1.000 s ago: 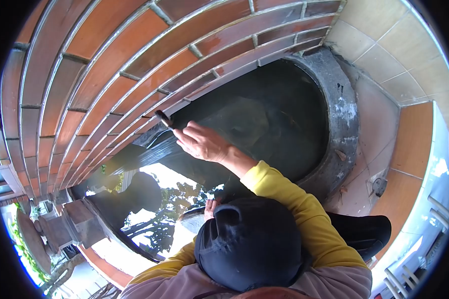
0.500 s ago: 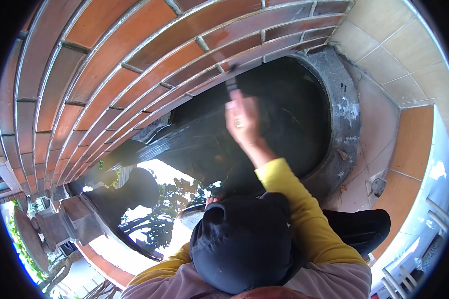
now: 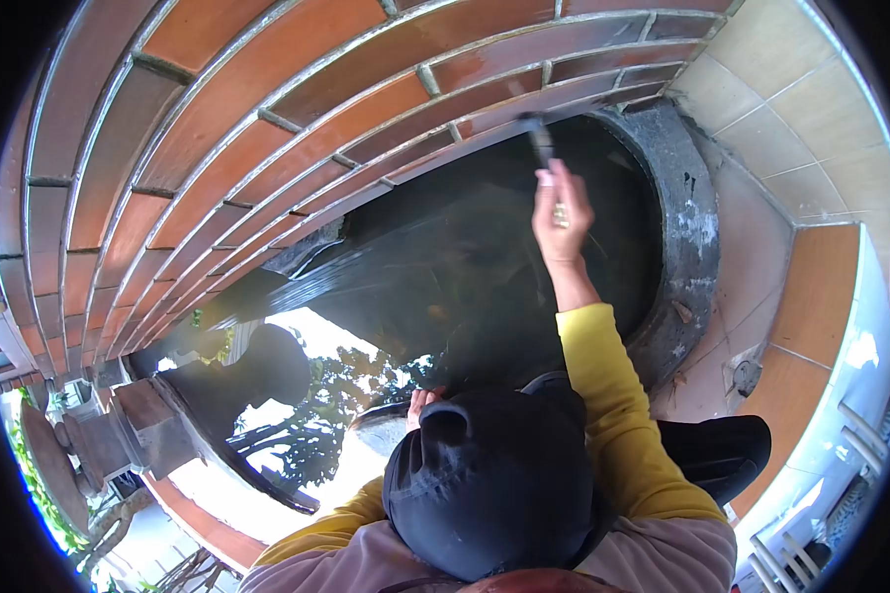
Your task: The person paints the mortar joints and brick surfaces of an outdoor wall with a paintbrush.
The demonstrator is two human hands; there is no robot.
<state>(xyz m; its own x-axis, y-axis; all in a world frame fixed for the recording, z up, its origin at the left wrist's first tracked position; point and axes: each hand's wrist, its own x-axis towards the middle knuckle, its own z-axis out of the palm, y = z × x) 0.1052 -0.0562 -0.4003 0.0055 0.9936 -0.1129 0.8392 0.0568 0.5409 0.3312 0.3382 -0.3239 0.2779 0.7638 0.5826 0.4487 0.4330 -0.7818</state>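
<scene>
My right hand (image 3: 564, 212) reaches out over the dark pond water (image 3: 485, 267), fingers closed round the handle of a small brush (image 3: 541, 141). The brush points up at the lowest course of the brick wall (image 3: 415, 114), with its tip at the wall's bottom edge; it is slightly blurred. Close to the cap, my left hand (image 3: 422, 403) rests at the near rim of the pond (image 3: 376, 419), its fingers laid over the edge. The dark cap (image 3: 489, 484) hides the rest of that hand.
A curved concrete pond edge (image 3: 687, 208) runs along the right, beside a tiled wall (image 3: 791, 109). Water streams (image 3: 316, 287) into the pond at the left. A stone pedestal (image 3: 148, 425) stands at lower left, and a drain (image 3: 745, 376) lies in the floor.
My right hand has moved right along the wall with the brush. Slightly more of my left hand shows beside the cap, still at the rim.
</scene>
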